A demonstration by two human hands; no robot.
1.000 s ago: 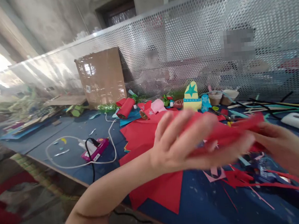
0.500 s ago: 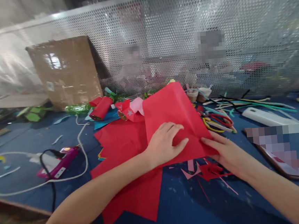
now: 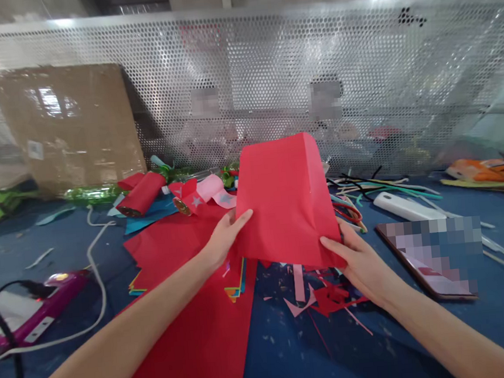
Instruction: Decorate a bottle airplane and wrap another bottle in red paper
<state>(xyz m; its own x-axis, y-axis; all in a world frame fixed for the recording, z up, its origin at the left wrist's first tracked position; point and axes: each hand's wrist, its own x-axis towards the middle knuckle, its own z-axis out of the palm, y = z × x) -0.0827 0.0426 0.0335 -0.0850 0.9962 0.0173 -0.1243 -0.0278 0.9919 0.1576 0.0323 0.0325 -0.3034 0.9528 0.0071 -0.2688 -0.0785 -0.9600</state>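
Note:
A red sheet of paper (image 3: 277, 198) is held up above the table, tilted toward me, with its right side bent over along a fold. My left hand (image 3: 223, 235) pinches its lower left edge, thumb in front and fingers mostly hidden behind. At the lower right corner my right hand (image 3: 359, 256) grips it, thumb on the front near the fold. Below and to the left lie more red paper sheets (image 3: 189, 335), with edges of yellow and blue paper showing underneath. Red paper scraps (image 3: 332, 299) and pink strips lie under the raised sheet.
A phone (image 3: 430, 261) and a white utility-knife-like tool (image 3: 407, 206) lie at right. Red paper rolls (image 3: 142, 194) stand behind the sheets. A purple power strip (image 3: 37, 308) with cables is at left. Cardboard (image 3: 70, 128) leans on the perforated metal screen (image 3: 263, 70).
My left hand has gone from lying on the sheet's front to pinching its left edge. The sheet is now raised off the pile. The camera view has shifted right.

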